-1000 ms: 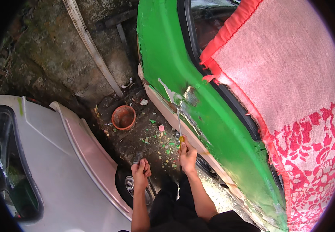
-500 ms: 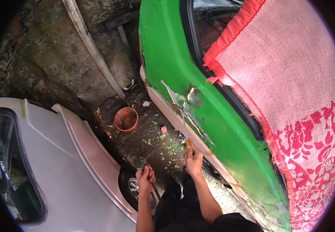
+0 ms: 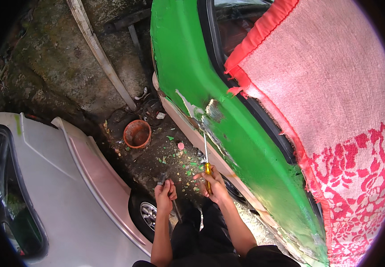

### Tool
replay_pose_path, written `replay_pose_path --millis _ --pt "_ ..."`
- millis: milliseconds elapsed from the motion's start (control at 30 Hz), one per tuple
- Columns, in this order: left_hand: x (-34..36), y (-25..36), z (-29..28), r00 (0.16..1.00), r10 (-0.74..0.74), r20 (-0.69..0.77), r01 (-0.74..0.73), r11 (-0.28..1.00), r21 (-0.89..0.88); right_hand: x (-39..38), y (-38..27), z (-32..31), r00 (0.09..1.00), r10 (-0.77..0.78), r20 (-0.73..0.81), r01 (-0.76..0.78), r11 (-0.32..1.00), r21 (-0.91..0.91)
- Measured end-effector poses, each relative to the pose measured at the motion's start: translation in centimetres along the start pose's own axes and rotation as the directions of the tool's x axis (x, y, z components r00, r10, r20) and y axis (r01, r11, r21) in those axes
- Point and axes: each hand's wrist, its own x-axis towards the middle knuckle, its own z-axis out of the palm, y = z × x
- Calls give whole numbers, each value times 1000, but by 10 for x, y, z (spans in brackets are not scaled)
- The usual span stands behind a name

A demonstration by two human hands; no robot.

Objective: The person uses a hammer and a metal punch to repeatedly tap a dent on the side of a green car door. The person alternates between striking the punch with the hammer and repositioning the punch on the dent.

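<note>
My right hand (image 3: 214,187) grips a screwdriver (image 3: 208,174) by its yellow handle, index finger loosened. Its long shaft reaches up to peeling, chipped filler (image 3: 210,111) on the lower side of a green car body (image 3: 254,169); whether the tip touches it is hard to tell. My left hand (image 3: 165,192), lower and to the left, is closed on a dark metal tool with a long bar hanging below the fist; its top is hard to make out. Bits of green and pale debris (image 3: 181,164) lie on the ground beneath.
A silver car (image 3: 54,178) stands left, its wheel (image 3: 149,214) near my legs. A red and white towel (image 3: 326,80) covers the green car's top at right. Ahead are a terracotta pot (image 3: 137,133), a long pale board (image 3: 103,58) and a stained concrete slope (image 3: 54,66).
Since half a second ago the view has shifted a little. My right index finger has loosened, showing more of the yellow handle; my left hand still holds the metal tool.
</note>
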Motion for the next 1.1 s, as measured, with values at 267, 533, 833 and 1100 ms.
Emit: replay_pose_path --millis 267,533,833,1100 --pt "-9 -9 -4 997 -71 -27 72 997 3 6 12 4 997 -59 -53 71 963 261" --pt "-12 11 -17 997 -11 -81 16 998 65 32 42 16 975 -142 -171 181 954 239" --pt "-16 33 -31 991 79 -109 -67 992 109 36 56 30 983 -116 -141 173 843 510" --pt "-25 25 -37 987 48 -152 -31 993 111 78 32 47 999 -8 -45 34 780 625"
